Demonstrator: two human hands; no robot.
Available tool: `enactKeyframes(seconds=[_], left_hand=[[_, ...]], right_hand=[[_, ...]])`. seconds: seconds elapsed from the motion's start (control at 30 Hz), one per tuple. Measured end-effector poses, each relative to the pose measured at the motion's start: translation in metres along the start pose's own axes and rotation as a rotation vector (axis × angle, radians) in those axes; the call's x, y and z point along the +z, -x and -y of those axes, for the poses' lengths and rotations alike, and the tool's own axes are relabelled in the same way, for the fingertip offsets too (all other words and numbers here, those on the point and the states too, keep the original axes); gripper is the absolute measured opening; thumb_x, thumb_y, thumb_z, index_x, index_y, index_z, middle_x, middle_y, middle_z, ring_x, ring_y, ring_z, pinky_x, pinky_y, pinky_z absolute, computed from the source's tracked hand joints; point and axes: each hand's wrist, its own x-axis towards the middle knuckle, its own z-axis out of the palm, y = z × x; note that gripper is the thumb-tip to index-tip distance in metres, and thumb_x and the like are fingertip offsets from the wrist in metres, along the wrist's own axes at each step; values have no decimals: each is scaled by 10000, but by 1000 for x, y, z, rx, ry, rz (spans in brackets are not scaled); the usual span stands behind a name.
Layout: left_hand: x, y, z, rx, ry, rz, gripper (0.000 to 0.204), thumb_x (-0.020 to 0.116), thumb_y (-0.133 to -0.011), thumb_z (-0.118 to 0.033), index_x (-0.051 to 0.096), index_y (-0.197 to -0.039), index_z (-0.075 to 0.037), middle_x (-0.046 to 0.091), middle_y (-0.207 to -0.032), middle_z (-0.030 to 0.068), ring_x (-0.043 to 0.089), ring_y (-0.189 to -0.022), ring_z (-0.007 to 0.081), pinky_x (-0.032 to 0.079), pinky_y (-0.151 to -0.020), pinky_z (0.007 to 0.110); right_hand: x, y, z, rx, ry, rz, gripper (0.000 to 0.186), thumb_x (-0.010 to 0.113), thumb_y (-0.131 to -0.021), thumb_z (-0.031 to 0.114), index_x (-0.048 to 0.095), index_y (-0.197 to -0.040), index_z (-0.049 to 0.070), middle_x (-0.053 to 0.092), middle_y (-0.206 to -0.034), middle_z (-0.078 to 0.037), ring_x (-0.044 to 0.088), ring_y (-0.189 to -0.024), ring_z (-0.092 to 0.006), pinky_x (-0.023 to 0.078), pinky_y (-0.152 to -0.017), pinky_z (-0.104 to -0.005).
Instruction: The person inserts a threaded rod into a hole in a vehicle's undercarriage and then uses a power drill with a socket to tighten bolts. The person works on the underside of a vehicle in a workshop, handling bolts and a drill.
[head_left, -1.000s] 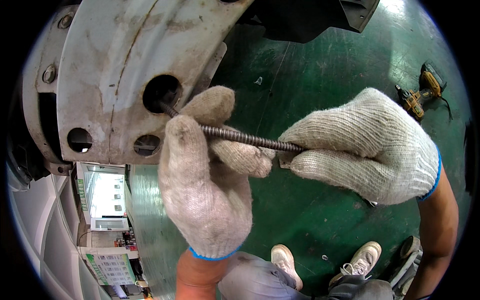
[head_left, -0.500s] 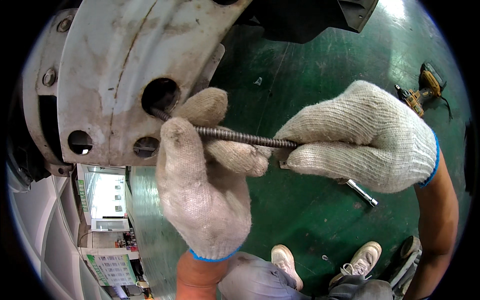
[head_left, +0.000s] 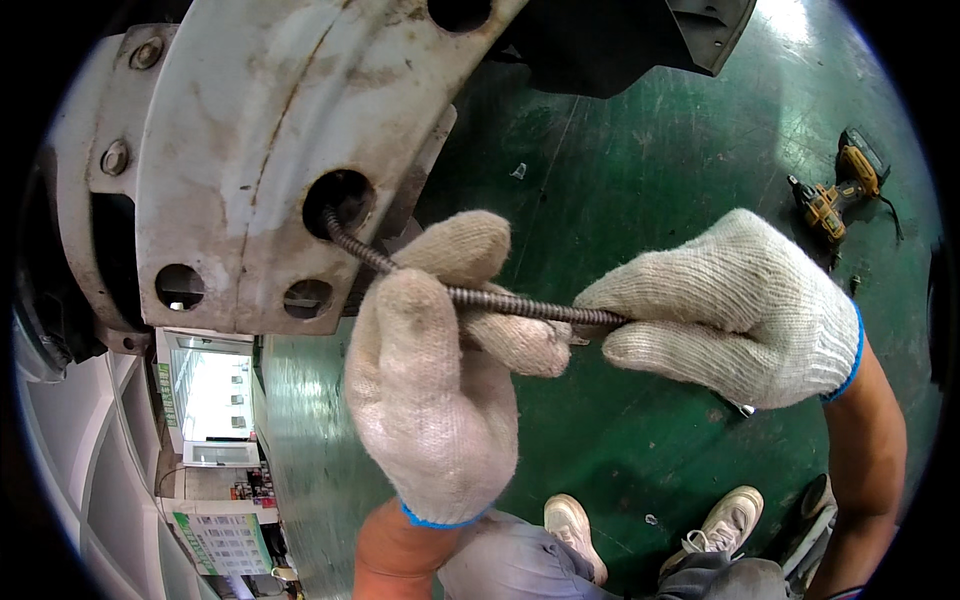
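Note:
A dark ribbed flexible conduit (head_left: 530, 308) runs out of a round hole (head_left: 338, 204) in a worn, whitish metal panel (head_left: 270, 130). My left hand (head_left: 440, 370), in a cream knit glove with a blue cuff, pinches it between thumb and fingers just outside the hole. Farther right, my right hand (head_left: 735, 315), gloved alike, grips the conduit, whose end is hidden between the fingers. Between the hole and my left hand the conduit bends downward; between the two hands it is nearly straight.
A yellow and black cordless power tool (head_left: 840, 190) lies on the green floor (head_left: 600, 440) at the right. Below my hands are my light shoes (head_left: 728, 520). Smaller holes (head_left: 307, 298) pierce the panel's lower edge. A dark part (head_left: 620, 45) juts out at the top.
Both hands have shifted slightly right and down, still holding the conduit. More of it shows between the hole and my left hand. The panel also appears shifted right in view.

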Motion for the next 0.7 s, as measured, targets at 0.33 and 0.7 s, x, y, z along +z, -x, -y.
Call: enactKeyframes(seconds=[0.33,0.7], left_hand=[[2,9,4,-75,-44,59,492,399,-1065,-371,528,-1278,54,641,-732,79,641,-645,187,559,-615,341],[-4,13,9,-27,-30,135,450,440,-1058,-304,518,-1275,82,700,-828,126,678,-701,211,586,-672,371]], right_hand=[[-3,12,-4,82,-1,17,246,726,-868,162,721,-1056,3,688,-741,-141,679,-609,-254,524,-572,-353],[3,16,-15,-54,113,-62,214,702,-878,172,691,-1044,38,639,-721,-149,639,-635,-331,494,-567,-391]])
